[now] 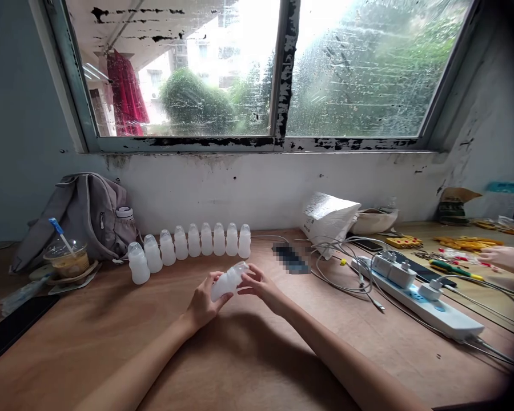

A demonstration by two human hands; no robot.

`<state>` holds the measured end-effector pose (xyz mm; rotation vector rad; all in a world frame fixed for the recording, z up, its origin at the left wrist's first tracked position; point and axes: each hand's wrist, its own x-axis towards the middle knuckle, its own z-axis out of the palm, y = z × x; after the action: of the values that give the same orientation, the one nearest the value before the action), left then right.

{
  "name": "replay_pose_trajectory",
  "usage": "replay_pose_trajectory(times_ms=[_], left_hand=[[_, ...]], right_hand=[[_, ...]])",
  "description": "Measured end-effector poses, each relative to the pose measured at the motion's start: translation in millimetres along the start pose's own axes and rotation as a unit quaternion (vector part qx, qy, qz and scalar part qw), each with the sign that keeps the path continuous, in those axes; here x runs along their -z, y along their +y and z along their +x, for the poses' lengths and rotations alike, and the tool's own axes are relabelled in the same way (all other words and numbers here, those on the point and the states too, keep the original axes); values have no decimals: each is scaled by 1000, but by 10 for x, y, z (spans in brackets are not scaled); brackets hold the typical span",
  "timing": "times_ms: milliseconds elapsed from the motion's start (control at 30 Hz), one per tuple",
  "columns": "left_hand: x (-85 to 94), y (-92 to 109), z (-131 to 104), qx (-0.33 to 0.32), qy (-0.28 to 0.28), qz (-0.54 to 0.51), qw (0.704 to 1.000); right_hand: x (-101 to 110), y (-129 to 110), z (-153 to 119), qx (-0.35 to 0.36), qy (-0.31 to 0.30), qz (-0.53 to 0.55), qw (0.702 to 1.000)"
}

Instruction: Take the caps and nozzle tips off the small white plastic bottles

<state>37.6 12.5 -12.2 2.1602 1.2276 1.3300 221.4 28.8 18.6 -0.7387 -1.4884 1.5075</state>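
Note:
A frosted white baby bottle [227, 282] is held tilted above the table, its clear top leaning up to the right. My left hand [207, 299] wraps around the lower body, thumb in front. At the clear cap end, my right hand [259, 285] grips with thumb and fingers. Behind them, several similar bottles [193, 241] stand upright in a curved row on the wooden table [223, 359], with clear domed tops. The palm sides of both hands are partly hidden.
On the left are a grey backpack [92, 208], an iced drink cup [68, 260] and a black mat [17, 331]. To the right lie a blurred dark object [291, 258], tangled cables [346, 279] and a power strip [432, 308]. Another person's hand [508, 258] reaches in far right.

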Motion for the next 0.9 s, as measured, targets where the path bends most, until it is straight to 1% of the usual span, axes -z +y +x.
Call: replay_pose_trajectory(times_ms=[67, 133, 200, 267, 333, 433, 533, 567, 633, 667, 700, 800, 900], left_hand=[[-45, -16, 4, -10, -13, -9, 1000], [-71, -41, -7, -42, -61, -1, 997], [-83, -76, -32, -63, -111, 30, 991], [-93, -113, -65, -51, -141, 79, 986], [-103, -140, -95, -27, -157, 131, 978], [-112, -152, -122, 3, -182, 190, 965], [-107, -139, -122, 37, -209, 222, 952], [-104, -132, -118, 46, -214, 229, 948], [-98, -119, -111, 55, -221, 238, 944], [-96, -113, -108, 55, -224, 240, 943], [-93, -108, -106, 55, -226, 242, 942], [-88, -90, -104, 55, -229, 245, 940], [-85, -72, -104, 52, -229, 250, 939]], right_hand=[[-111, 50, -11, 24, -7, -7, 1000], [-189, 119, -15, 55, -8, -36, 998], [-225, 201, -14, 85, 1, -81, 993], [-234, 288, -11, 110, 15, -138, 984], [-224, 369, 0, 131, 28, -201, 970], [-145, 457, 70, 138, 45, -261, 954], [85, 496, 219, 127, 73, -289, 946], [199, 500, 277, 123, 97, -305, 939], [461, 499, 387, 98, 163, -342, 920], [597, 496, 434, 82, 195, -360, 909], [728, 493, 474, 81, 225, -376, 895], [1040, 493, 571, 73, 249, -383, 887], [1201, 512, 669, 57, 267, -381, 884]])
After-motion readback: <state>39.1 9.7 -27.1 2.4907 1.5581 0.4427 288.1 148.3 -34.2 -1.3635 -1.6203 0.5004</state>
